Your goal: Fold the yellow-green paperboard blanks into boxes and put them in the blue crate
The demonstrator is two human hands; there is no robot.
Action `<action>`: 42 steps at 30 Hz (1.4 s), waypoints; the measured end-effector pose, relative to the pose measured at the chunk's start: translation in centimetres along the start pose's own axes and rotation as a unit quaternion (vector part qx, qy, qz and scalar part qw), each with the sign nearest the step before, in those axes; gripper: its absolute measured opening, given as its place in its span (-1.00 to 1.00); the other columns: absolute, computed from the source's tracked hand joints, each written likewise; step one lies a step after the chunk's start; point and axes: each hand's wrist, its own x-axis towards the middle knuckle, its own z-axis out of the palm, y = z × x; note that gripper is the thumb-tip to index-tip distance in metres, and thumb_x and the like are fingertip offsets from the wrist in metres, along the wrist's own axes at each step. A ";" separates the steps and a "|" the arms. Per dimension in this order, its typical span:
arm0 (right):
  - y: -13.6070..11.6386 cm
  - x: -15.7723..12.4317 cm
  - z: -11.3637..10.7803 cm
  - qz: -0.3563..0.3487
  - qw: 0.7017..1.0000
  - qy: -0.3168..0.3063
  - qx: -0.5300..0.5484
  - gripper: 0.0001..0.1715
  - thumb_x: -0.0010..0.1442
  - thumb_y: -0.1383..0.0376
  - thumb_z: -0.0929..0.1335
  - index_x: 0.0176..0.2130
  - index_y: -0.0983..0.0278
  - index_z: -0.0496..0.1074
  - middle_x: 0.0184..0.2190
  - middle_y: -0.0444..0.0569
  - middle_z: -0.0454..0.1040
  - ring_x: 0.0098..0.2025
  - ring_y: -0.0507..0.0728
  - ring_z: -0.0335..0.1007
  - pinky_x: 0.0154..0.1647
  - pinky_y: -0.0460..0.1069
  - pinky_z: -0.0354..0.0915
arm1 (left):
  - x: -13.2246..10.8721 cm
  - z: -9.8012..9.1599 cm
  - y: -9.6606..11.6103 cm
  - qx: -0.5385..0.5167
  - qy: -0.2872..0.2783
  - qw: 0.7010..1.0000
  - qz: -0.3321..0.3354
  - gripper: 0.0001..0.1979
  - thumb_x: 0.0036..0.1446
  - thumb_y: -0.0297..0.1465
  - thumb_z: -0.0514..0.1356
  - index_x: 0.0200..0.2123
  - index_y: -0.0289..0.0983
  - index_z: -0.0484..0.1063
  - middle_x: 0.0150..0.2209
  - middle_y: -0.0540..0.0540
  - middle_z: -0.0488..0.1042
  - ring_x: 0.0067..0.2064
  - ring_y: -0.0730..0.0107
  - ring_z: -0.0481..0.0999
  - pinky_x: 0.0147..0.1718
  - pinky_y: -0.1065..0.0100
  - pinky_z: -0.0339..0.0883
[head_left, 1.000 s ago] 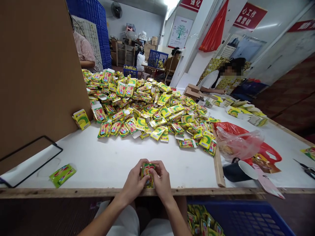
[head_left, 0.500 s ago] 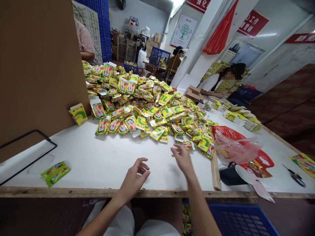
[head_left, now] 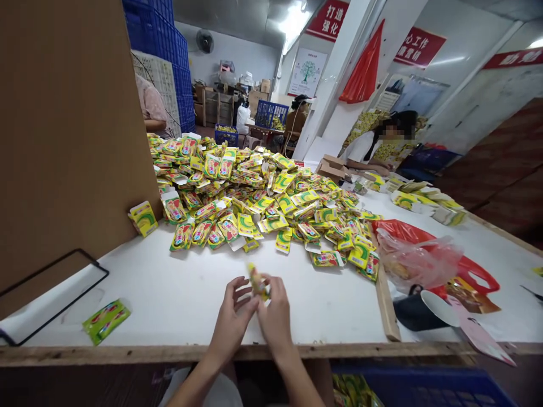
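Over the white tabletop, a small yellow printed box (head_left: pixel 255 276) stands between my hands, blurred by motion. My right hand (head_left: pixel 275 311) has its fingers closed on it from the right side. Close beside, my left hand (head_left: pixel 232 311) is curved with fingers apart, its thumb near the box's lower end; I cannot tell whether it touches the box. Beyond both hands rises a large heap of similar yellow and green boxes (head_left: pixel 229 223), several with end flaps standing open. A green sachet (head_left: pixel 106 321) lies flat at the left.
A cardboard wall (head_left: pixel 76 124) and black wire frame (head_left: pixel 55 260) border the left. On the right are a wooden strip (head_left: pixel 387 305), a red plastic bag (head_left: pixel 479 277), a dark cup (head_left: pixel 413 312) and a pink fan (head_left: pixel 483 333). A blue crate (head_left: pixel 424 384) sits below. A co-worker (head_left: pixel 360 150) sits beyond.
My right hand has come back from the heap's front edge toward my left hand, now with a small box in it. The view has shifted slightly.
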 end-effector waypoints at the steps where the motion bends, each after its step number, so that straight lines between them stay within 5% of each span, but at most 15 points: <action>1: -0.8 -1.6 0.0 -0.024 0.999 -0.046 0.014 -0.55 0.04 0.45 0.29 -0.05 0.18 0.35 -0.15 0.03 0.39 -0.08 0.22 0.32 -0.06 0.08 0.26 | 0.1 -0.1 0.0 -0.016 -0.003 1.000 -0.009 -0.57 0.06 -0.27 0.22 -0.02 -0.23 0.19 0.01 -0.20 0.40 -0.01 0.24 0.46 -0.02 0.21 0.33; 3: -1.7 -3.6 -0.2 -0.034 0.993 -0.102 0.039 -0.46 0.05 0.47 0.30 0.03 0.15 0.31 -0.12 0.02 0.37 -0.06 0.21 0.30 -0.04 0.08 0.26 | 0.2 -0.4 0.0 -0.034 -0.009 0.999 -0.025 -0.61 0.07 -0.26 0.21 -0.07 -0.27 0.23 -0.07 -0.19 0.46 -0.07 0.22 0.49 -0.05 0.20 0.34; 8: -0.5 -3.4 -1.2 0.035 0.996 -0.015 0.080 -0.56 0.14 0.35 0.32 0.03 0.19 0.24 -0.15 0.03 0.42 -0.20 0.17 0.35 -0.20 0.05 0.29 | 0.0 -0.7 0.0 -0.019 -0.085 0.996 -0.025 -0.66 0.04 -0.31 0.23 -0.12 -0.30 0.33 -0.14 -0.18 0.52 -0.12 0.19 0.51 -0.09 0.22 0.36; 12: 0.7 -2.5 -1.2 0.068 0.979 -0.040 0.186 -0.49 0.14 0.35 0.31 0.06 0.21 0.12 -0.24 -0.01 0.49 -0.25 0.13 0.42 -0.20 0.02 0.31 | -0.1 -0.5 -0.1 -0.012 -0.130 0.991 -0.023 -0.72 0.06 -0.33 0.21 -0.16 -0.31 0.32 -0.13 -0.18 0.51 -0.11 0.20 0.50 -0.09 0.24 0.34; 20: 1.5 -2.0 -2.1 0.047 0.977 -0.054 0.201 -0.60 0.13 0.31 0.33 -0.01 0.20 0.22 -0.31 -0.06 0.50 -0.27 0.11 0.45 -0.19 0.00 0.33 | -0.8 0.1 0.8 0.014 -0.113 0.993 -0.010 -0.52 0.14 -0.32 0.13 0.07 -0.12 -0.03 -0.06 -0.12 0.41 -0.13 0.32 0.51 -0.16 0.28 0.38; 25: 2.5 -1.5 -3.7 0.059 0.971 -0.131 0.193 -0.69 0.16 0.27 0.32 -0.06 0.20 0.33 -0.33 -0.09 0.50 -0.27 0.12 0.45 -0.20 -0.01 0.35 | -0.7 -0.1 1.1 0.010 -0.177 0.984 -0.030 -0.56 0.13 -0.35 0.12 0.07 -0.12 0.09 -0.13 -0.10 0.40 -0.29 0.39 0.52 -0.31 0.34 0.40; 30: 2.5 -0.9 -4.0 0.045 0.973 -0.144 0.175 -0.78 0.22 0.23 0.27 -0.20 0.23 0.47 -0.30 -0.04 0.52 -0.23 0.15 0.44 -0.20 -0.01 0.34 | -0.1 -0.7 0.9 0.017 -0.200 0.978 -0.054 -0.62 0.08 -0.38 0.17 -0.01 -0.18 0.21 -0.23 -0.05 0.42 -0.32 0.39 0.50 -0.35 0.39 0.38; 34: 2.3 -0.3 -2.8 0.014 0.982 -0.113 0.153 -0.82 0.18 0.27 0.30 -0.31 0.24 0.50 -0.28 -0.02 0.49 -0.18 0.16 0.41 -0.14 0.01 0.32 | 0.4 -1.1 1.1 0.073 -0.186 0.980 -0.008 -0.81 0.08 -0.40 0.15 -0.19 -0.24 0.30 -0.25 -0.08 0.45 -0.19 0.30 0.50 -0.18 0.30 0.39; 37: 2.3 -0.3 -2.0 0.036 0.973 -0.086 0.211 -0.81 0.17 0.28 0.32 -0.17 0.21 0.42 -0.29 -0.05 0.49 -0.23 0.12 0.43 -0.17 0.01 0.34 | 0.4 -1.2 1.4 0.076 -0.144 0.986 0.035 -0.78 0.09 -0.43 0.14 -0.15 -0.22 0.28 -0.14 -0.10 0.46 -0.07 0.30 0.46 -0.02 0.25 0.31; 42: 1.8 -0.8 -2.6 0.018 0.972 -0.118 0.201 -0.85 0.18 0.26 0.32 -0.29 0.25 0.46 -0.28 -0.02 0.48 -0.19 0.13 0.41 -0.15 -0.01 0.32 | 0.1 -0.6 2.2 0.142 -0.117 0.981 0.067 -0.90 0.13 -0.40 0.12 -0.27 -0.25 0.38 -0.25 -0.08 0.50 -0.18 0.33 0.49 -0.12 0.31 0.33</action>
